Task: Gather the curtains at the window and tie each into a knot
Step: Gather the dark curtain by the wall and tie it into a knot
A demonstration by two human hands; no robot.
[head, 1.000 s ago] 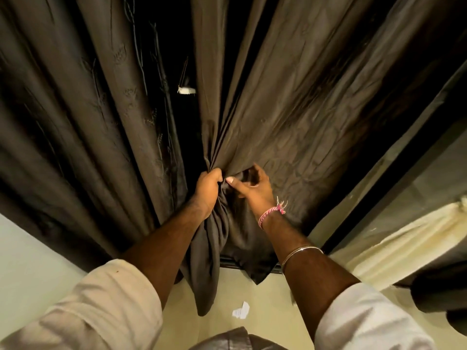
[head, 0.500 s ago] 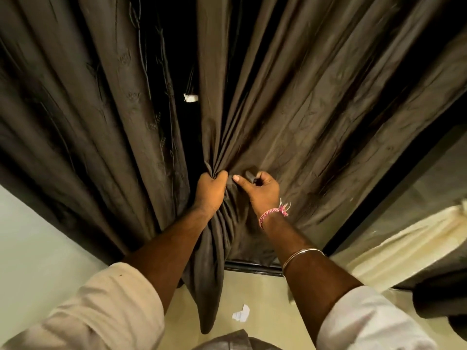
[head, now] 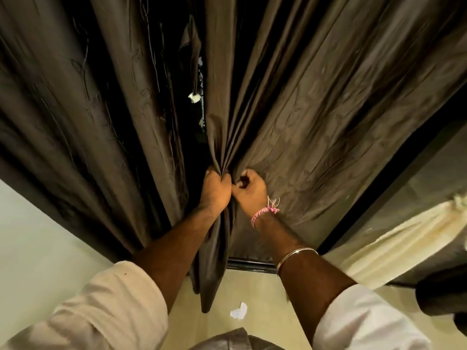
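Note:
Two dark brown curtains hang before me. The right curtain [head: 316,117] fans out from a bunch of pleats at its inner edge. My left hand [head: 214,192] grips that bunch in a fist. Beside it, touching, my right hand [head: 250,190] curls round more folds of the same curtain. The gathered tail hangs down between my forearms, ending above the floor. The left curtain [head: 83,117] hangs loose, untouched. A dark gap [head: 195,127] shows between the two.
A dark window frame [head: 250,263] runs along the bottom behind the curtain. A pale cream cloth [head: 394,238] lies at the right. A scrap of white paper [head: 238,310] sits on the pale floor. A pale wall [head: 38,238] stands at the left.
My right hand has closed from open fingers into a fist on the folds and drawn up against the left hand. More of the curtain is bunched, and the tail hangs narrower.

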